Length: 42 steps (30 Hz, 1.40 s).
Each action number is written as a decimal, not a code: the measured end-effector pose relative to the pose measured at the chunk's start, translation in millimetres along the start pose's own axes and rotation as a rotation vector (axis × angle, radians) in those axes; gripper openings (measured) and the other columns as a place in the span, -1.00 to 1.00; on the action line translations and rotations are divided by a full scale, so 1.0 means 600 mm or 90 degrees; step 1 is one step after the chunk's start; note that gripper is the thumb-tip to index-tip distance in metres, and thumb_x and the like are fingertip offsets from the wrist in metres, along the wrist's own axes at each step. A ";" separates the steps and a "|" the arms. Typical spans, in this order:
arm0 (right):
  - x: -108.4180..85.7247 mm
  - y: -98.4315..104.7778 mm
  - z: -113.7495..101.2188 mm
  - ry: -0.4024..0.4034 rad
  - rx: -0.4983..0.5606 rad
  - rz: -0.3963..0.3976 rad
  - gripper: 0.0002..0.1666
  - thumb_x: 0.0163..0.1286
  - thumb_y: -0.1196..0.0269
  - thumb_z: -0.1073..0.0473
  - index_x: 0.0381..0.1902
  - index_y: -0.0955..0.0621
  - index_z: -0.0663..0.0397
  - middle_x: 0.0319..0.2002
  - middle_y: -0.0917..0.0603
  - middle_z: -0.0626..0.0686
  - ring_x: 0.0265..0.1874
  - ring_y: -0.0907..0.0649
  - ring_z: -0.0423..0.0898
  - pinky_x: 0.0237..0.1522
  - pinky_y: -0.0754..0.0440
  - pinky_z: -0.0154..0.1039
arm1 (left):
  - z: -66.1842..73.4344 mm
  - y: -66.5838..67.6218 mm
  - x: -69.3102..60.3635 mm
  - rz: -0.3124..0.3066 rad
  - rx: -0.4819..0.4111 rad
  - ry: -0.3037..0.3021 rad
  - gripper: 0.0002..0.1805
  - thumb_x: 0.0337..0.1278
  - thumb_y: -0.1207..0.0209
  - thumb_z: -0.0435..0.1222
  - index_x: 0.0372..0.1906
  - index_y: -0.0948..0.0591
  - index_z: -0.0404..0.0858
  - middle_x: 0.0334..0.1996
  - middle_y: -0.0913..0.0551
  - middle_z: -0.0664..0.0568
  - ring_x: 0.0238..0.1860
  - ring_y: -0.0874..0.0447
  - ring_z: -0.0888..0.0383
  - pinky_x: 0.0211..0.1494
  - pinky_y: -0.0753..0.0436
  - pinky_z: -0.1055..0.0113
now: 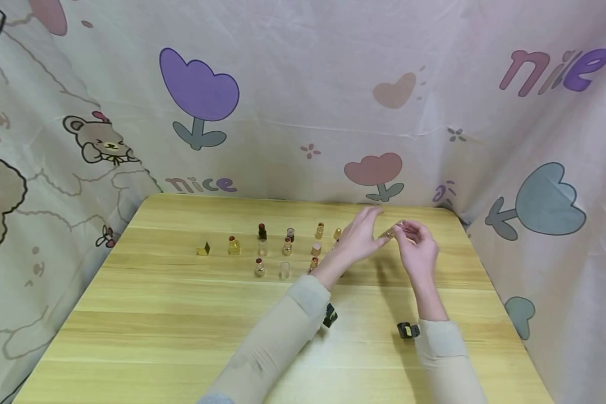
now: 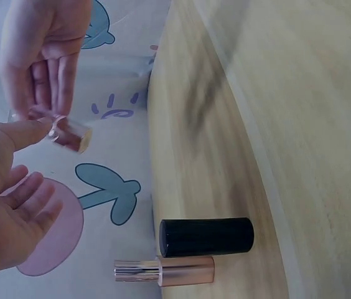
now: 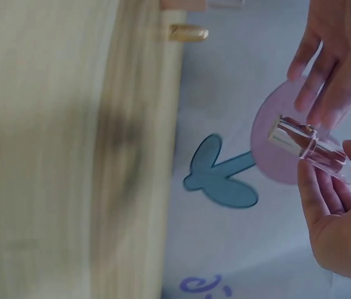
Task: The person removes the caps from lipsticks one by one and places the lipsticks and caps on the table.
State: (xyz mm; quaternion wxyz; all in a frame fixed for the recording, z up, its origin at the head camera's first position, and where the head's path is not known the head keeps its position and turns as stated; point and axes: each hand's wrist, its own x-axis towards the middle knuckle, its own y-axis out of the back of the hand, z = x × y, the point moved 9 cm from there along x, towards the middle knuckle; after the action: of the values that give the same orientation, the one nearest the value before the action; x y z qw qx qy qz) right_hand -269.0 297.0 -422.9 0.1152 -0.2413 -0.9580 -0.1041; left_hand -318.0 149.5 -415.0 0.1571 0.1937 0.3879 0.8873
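Note:
My right hand is raised above the right side of the table and pinches a lipstick between thumb and fingers. The lipstick has a shiny gold base and a clear upper part, and is held at a tilt. Beside it is my left hand, its fingers spread and loosely bent. In the left wrist view the left thumb overlaps the lipstick; whether it touches cannot be told. A black tube and a rose-gold tube stand on the table near the left hand.
Several lipsticks and caps stand in loose rows at the table's back: a gold square cap, a yellow-based lipstick, a black lipstick, a clear cap and a pink-topped piece. A patterned curtain hangs behind the table.

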 end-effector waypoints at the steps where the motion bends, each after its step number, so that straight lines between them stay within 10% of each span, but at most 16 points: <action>1: -0.002 -0.004 -0.006 0.003 0.010 0.000 -0.60 0.40 -0.39 0.32 0.11 -0.61 0.45 -0.06 -0.68 0.24 -0.22 -0.68 -0.29 -0.07 -0.70 -0.55 | 0.001 0.001 0.000 0.000 -0.002 -0.002 -0.16 0.19 -0.47 -0.12 0.52 -0.37 -0.14 0.47 -0.40 0.04 0.40 -0.46 0.07 0.39 -0.58 0.20; 12: -0.037 -0.031 -0.093 0.042 0.014 -0.016 -0.60 0.38 -0.36 0.41 0.08 -0.57 0.61 -0.04 -0.67 0.38 -0.23 -0.68 -0.24 -0.11 -0.71 -0.53 | -0.002 0.011 -0.009 0.019 -0.045 -0.004 -0.60 0.29 -0.41 -0.23 0.15 -0.58 -0.19 0.06 -0.60 0.08 0.06 -0.61 0.19 0.17 -0.63 0.45; 22: -0.012 -0.027 -0.038 0.035 0.073 0.002 -0.62 0.39 -0.41 0.33 0.05 -0.60 0.49 -0.21 -0.70 -0.10 -0.26 -0.69 -0.25 -0.13 -0.73 -0.50 | -0.005 0.021 -0.017 0.056 -0.104 -0.030 -0.69 0.29 -0.40 -0.29 0.07 -0.62 -0.21 -0.01 -0.61 0.05 -0.03 -0.63 0.21 0.05 -0.60 0.57; 42: 0.002 0.013 -0.056 -0.023 0.390 0.060 -0.81 0.40 -0.35 0.42 -0.06 -0.61 0.30 -0.19 -0.61 0.14 -0.25 -0.72 -0.09 -0.11 -0.81 -0.24 | -0.058 0.068 -0.058 0.081 -0.174 0.028 -0.68 0.21 -0.43 -0.31 0.03 -0.66 -0.26 -0.04 -0.62 0.01 -0.09 -0.65 0.18 -0.02 -0.67 0.55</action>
State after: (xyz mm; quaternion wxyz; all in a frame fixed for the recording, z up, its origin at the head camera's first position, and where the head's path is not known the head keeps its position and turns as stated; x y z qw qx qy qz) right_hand -260.7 295.5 -389.3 0.1700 -0.2417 -0.9343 0.1995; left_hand -309.0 86.2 -414.2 0.1170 0.1749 0.2537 0.9441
